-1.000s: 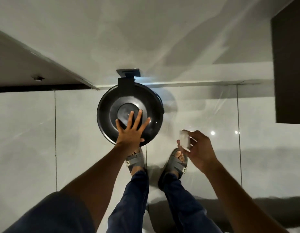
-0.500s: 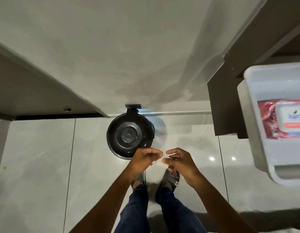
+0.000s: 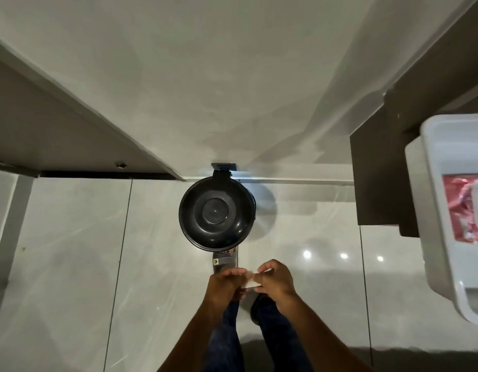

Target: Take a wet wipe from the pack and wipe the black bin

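The black bin (image 3: 216,213) stands on the tiled floor against the wall, its round lid closed and seen from above. Below it, above my feet, my left hand (image 3: 224,284) and my right hand (image 3: 275,277) meet, both pinching a small folded white wet wipe (image 3: 250,281) between their fingertips. The hands are apart from the bin, nearer to me. The red wet wipe pack (image 3: 467,210) lies at the right edge, on a white ledge, partly cut off by the frame.
A white plastic fixture (image 3: 441,237) juts in from the right at about waist height. A dark cabinet side (image 3: 374,178) stands behind it. My sandalled foot (image 3: 225,260) is just in front of the bin. A grey partition (image 3: 71,108) runs on the left.
My left hand left the bin lid and joined the right hand on the wipe. My view pulled back and up, bringing the white fixture and the pack into sight.
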